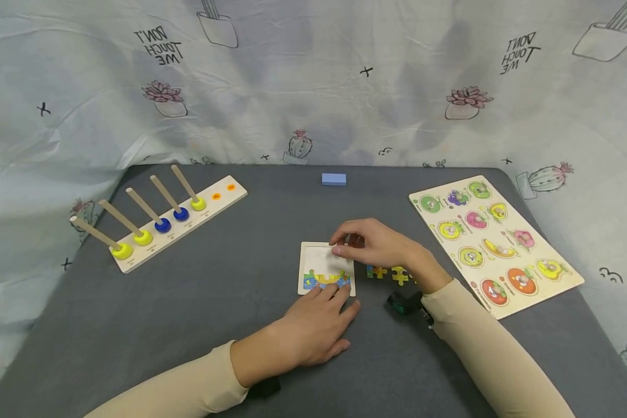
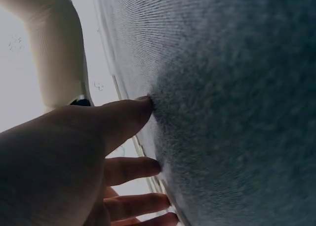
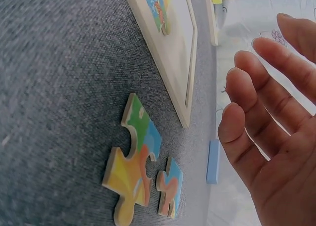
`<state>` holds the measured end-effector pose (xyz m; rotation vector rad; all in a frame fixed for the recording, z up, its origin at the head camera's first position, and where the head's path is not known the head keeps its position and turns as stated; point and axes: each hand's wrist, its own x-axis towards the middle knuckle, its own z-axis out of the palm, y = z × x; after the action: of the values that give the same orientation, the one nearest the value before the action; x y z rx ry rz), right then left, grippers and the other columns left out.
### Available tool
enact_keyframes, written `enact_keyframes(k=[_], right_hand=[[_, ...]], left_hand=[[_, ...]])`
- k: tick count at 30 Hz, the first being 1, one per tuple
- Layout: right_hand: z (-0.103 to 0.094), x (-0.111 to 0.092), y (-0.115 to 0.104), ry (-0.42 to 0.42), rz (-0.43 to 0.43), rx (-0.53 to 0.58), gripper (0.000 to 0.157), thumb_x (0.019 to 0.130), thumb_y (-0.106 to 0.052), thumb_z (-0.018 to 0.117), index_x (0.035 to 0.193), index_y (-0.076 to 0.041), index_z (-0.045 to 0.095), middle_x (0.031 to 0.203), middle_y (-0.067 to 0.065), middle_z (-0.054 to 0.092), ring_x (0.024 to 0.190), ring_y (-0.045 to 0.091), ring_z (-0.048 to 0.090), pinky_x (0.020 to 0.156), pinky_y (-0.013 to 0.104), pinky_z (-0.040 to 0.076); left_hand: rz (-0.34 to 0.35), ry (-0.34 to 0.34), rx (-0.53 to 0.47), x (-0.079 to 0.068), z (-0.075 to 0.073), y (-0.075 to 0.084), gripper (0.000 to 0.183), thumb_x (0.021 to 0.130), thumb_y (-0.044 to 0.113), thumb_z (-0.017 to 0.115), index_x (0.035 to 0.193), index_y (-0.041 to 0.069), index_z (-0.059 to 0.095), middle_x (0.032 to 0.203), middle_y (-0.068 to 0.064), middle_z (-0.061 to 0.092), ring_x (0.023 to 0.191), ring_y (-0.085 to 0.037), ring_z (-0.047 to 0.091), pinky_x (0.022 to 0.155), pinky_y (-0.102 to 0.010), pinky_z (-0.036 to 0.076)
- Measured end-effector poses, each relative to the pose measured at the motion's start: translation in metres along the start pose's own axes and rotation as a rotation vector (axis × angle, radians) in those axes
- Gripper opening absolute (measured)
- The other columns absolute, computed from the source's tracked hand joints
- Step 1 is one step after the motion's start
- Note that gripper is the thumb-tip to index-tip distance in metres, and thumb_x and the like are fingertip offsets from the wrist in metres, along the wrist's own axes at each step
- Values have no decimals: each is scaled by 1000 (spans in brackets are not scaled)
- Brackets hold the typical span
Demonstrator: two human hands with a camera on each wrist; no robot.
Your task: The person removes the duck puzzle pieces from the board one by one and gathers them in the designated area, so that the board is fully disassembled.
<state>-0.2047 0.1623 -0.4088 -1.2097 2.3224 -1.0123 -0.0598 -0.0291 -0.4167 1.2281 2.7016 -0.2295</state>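
- Flat near the middle of the grey table (image 1: pixel 230 290): puzzle tray (image 1: pixel 319 253), edges nearly square to the body; long axis hard to tell.
- Along its near side: fitted pieces (image 1: pixel 310 280) in a left-to-right row, with pale base bare beyond.
- Just right of the tray: loose pieces (image 1: pixel 399 276), the larger shape in the right wrist view with rounded knobs and notches.
- Left hand (image 1: pixel 316 325) with fingers spread, pointing away from the body, tips at the near rim and partly covering it; cannot tell how firmly.
- Right hand (image 1: pixel 376 241) loosely bent above the far right corner, hiding it from the head view; grip slack, fingers around nothing.
- Right wrist across some loose pieces; exact count hard to make out.
- Left wrist view mostly blurred table, tray down to a sliver.
- Further left, slanting: peg board (image 1: pixel 188 225) with yellow and blue beads.
- Right, slanting: fruit board (image 1: pixel 501 229).
- Beyond the tray: blue block (image 1: pixel 334 179), before a printed cloth (image 1: pixel 313 75).
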Motion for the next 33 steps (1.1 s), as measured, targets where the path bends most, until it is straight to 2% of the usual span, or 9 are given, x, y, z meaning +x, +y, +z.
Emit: enact_keyframes(k=[5,10,15,22,26,33], right_hand=[[4,7,-1,-28,-9,14,22,102,-24,66,118,-10,73,106,-7,70,82,13,66,75,36,55],[11,18,-3,-114,-17,62,23,104,-26,64,118,-11,72,109,-3,73,93,12,69,85,33,57],[14,23,-2,-168,-14,104,21,106,-20,59,119,-9,72,110,3,73,96,15,69,90,34,56],[16,26,-2,-229,-3,174,22,107,-16,55,121,-9,71,116,4,73,97,21,69,86,33,56],[19,28,-2,-258,-26,233,23,108,-13,53,122,-7,70,116,7,73,96,23,68,83,35,56],[23,28,1,-288,-66,281,24,109,-12,50,122,-3,68,119,11,72,99,27,67,88,38,55]], left_hand=[[25,44,113,2,-2,0,65,101,61,52,150,19,51,150,-6,51,134,-21,50,104,-34,48],[41,32,171,1,-3,-3,62,101,59,52,148,19,52,148,-6,52,134,-21,52,106,-28,47],[69,26,178,1,-2,-3,61,104,55,48,151,17,50,151,-9,49,139,-24,48,110,-28,43],[101,27,158,4,-2,-4,63,105,55,45,154,16,46,154,-10,46,142,-24,45,117,-32,37],[99,20,120,3,-2,-6,63,105,55,45,155,16,46,154,-9,45,141,-24,45,116,-33,38],[95,34,103,2,1,-7,64,104,55,47,154,16,46,153,-9,46,139,-24,48,114,-33,41]])
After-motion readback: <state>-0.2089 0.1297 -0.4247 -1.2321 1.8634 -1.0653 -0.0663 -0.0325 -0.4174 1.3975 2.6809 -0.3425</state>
